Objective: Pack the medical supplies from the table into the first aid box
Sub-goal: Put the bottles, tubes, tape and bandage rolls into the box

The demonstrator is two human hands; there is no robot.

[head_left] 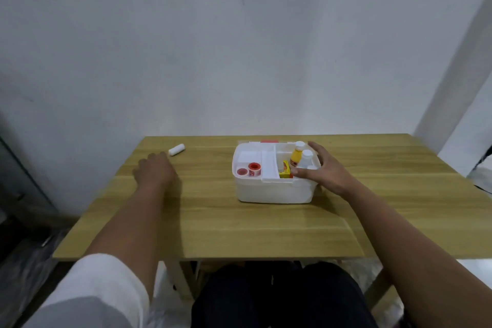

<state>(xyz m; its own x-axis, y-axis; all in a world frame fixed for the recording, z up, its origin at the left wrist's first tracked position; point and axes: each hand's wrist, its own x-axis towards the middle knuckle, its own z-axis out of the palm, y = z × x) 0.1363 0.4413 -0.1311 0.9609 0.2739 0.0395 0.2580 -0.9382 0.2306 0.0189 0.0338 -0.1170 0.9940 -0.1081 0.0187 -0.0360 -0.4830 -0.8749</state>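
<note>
Near the far left corner of the wooden table (213, 221) lies a small white gauze roll (176, 149) — unpacked. Left hand (155, 172) hovers beside it, fingers curled, seemingly empty. Right hand (326, 170) spreads open over the white plastic first aid box (274, 190), touching bottles — a nudge could topple them.

No text is showing clearly enough to read: the labels on the orange bottle (295, 158) and yellow carton (285, 170) are appearing only as blurred print.
</note>
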